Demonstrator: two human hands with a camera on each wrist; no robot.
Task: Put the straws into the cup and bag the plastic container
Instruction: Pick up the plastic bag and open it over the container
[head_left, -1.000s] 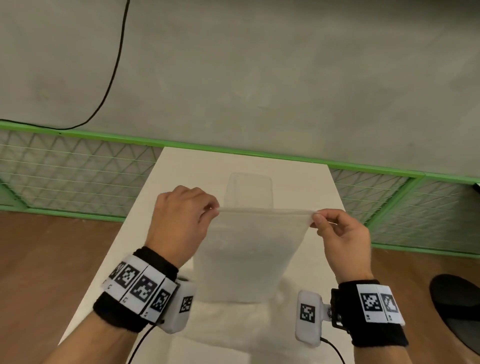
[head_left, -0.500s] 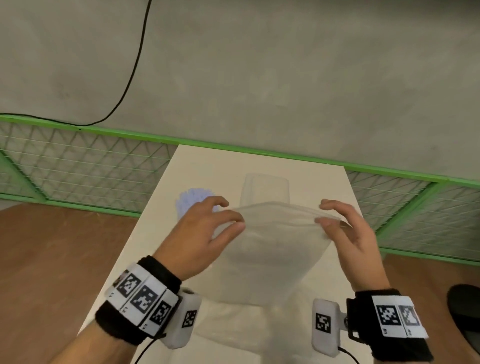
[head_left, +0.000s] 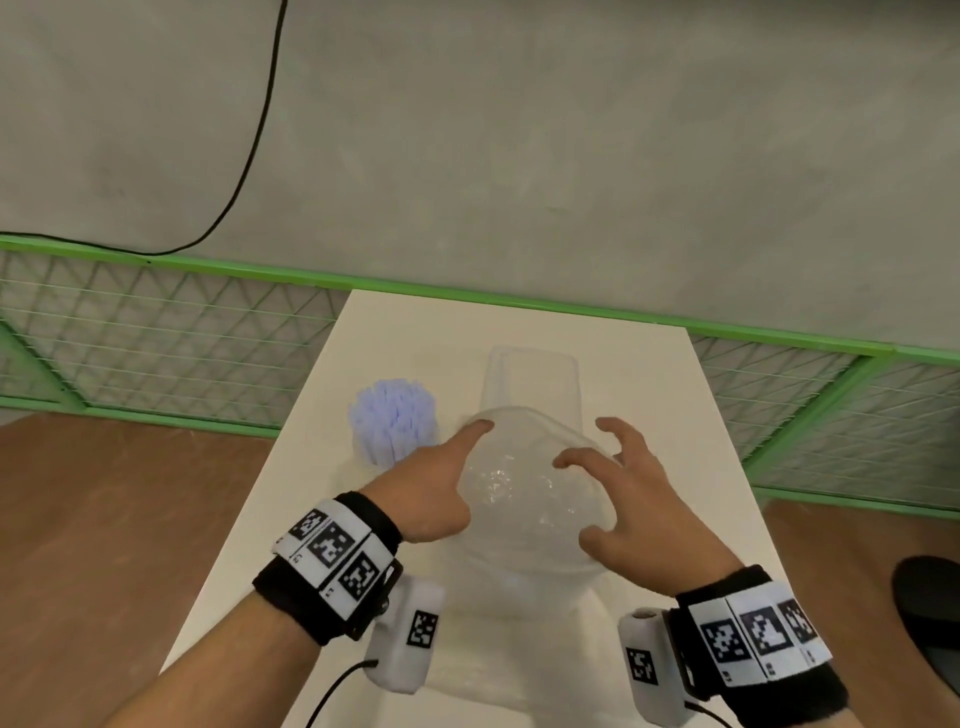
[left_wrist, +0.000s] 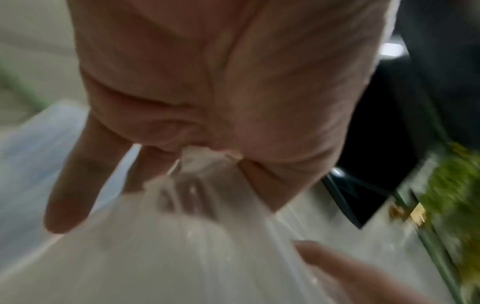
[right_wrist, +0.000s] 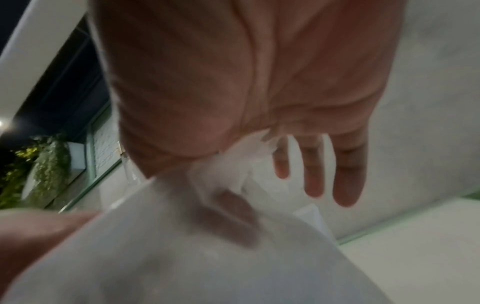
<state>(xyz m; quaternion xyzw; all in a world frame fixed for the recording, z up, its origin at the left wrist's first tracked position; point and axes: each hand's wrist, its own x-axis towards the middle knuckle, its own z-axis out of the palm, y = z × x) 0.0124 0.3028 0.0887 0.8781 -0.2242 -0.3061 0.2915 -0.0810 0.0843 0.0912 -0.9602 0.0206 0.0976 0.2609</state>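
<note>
white table (head_left: 649, 395): both hands spread the clear bag (head_left: 530, 499); container (head_left: 530, 379) behind, straws (head_left: 393, 418) left.

Pale lilac straws (head_left: 393, 418), clear bag (head_left: 530, 499), cream table (head_left: 649, 395), green-framed fence (head_left: 156, 332), black-and-white checkered wristbands (head_left: 332, 551)

Black wristbands (head_left: 332, 587) carrying white strips of 3 black-and-white square markers, with white tagged camera pods (head_left: 408, 631) and black cables beneath both wrists.
</note>
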